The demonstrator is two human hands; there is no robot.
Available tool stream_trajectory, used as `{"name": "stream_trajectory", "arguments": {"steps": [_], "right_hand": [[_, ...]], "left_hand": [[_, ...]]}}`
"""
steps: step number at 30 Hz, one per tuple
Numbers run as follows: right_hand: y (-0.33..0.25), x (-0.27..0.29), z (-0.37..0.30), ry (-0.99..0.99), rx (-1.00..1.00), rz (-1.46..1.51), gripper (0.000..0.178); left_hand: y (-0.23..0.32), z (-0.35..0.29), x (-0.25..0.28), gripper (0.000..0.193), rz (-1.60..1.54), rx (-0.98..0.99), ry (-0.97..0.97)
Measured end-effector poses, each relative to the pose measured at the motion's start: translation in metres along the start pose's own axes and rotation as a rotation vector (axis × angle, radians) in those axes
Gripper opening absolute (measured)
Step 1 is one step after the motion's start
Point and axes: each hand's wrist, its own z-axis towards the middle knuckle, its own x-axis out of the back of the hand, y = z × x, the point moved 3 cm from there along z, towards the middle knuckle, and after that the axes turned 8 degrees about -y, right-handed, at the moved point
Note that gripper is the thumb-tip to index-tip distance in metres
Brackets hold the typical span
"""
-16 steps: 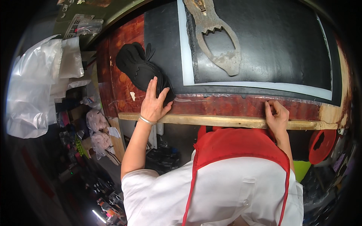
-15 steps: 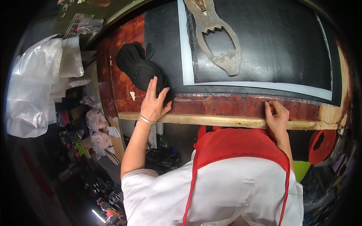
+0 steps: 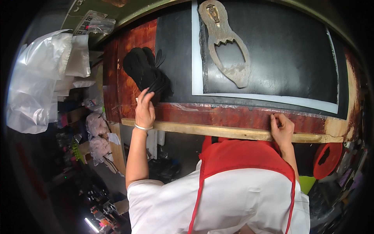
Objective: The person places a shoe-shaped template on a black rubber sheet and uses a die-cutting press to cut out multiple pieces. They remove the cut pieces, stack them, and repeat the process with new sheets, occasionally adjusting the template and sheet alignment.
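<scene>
A stack of thin black sole-shaped pieces [image 3: 141,70] lies on the left of the bench, its near end fanned out. My left hand [image 3: 145,111] is at that near end, with its fingers drawn together on the edges of the pieces. At the bench's front edge my right hand [image 3: 282,128] rests with curled fingers, thumb and fingertips close together and nothing visible in them. Well beyond it, a grey metal sole-shaped cutting die [image 3: 245,72] with a zigzag inner edge lies on a black sheet [image 3: 288,50].
A white sheet [image 3: 198,74] shows under the black one. The red-brown bench [image 3: 233,116] has a wooden strip [image 3: 202,128] along its front. Clear plastic bags [image 3: 37,85] hang at the left. A red round container [image 3: 328,160] stands below the bench at the right.
My left hand has slid from lying spread on the stack to its near left edge, its fingers drawn together. The near end of the stack looks more fanned. My right hand stays at the edge.
</scene>
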Motion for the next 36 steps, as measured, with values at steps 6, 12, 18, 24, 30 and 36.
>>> {"name": "stream_trajectory", "arguments": {"steps": [6,12,18,24,30,36], "right_hand": [[0.004,0.000,-0.002,0.005,-0.003,0.021,0.011],[0.009,-0.003,-0.004,-0.003,0.046,-0.065,0.011],[0.017,-0.005,-0.008,0.003,0.090,-0.087,0.014],[0.054,-0.006,0.000,-0.104,0.094,-0.192,0.021],[0.086,-0.007,0.017,-0.160,0.225,-0.298,0.024],[0.038,-0.016,0.054,-0.221,0.385,-0.274,0.025]], "left_hand": [[0.046,0.003,-0.020,0.054,0.033,-0.201,-0.173],[0.127,0.027,0.032,0.036,-0.024,-0.278,0.203],[0.214,0.008,0.131,0.018,-1.213,-0.834,0.724],[0.235,-0.020,0.181,0.011,-1.078,-0.884,1.244],[0.231,-0.062,0.197,0.005,-1.063,-0.861,1.270],[0.222,-0.068,0.181,0.031,-1.074,-1.026,1.199]]}}
